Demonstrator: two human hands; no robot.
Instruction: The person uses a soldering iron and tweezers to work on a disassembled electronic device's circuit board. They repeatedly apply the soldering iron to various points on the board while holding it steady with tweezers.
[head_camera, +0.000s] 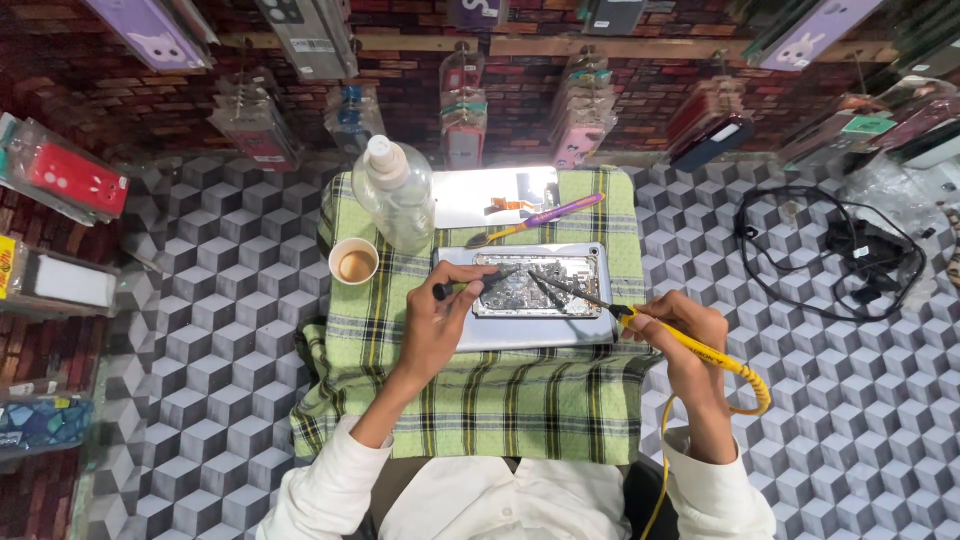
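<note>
Right hand (688, 335) holds the yellow soldering iron (655, 325), left hand (435, 320) pinches tweezers (475, 285) over the opened device (525, 290) at the tabletop's middle—best kept steady, light.

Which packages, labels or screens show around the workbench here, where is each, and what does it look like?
Red case pack: far left, clear sleeve, red inside.
Purple pack: top left, slanted, white cartoon animal.
Purple box: top right, white figure.
Pink packs: hanging centre, clear bags.
Blue pack: lower left, patterned.
Lit panel: behind the opened device, white rectangle.
</note>
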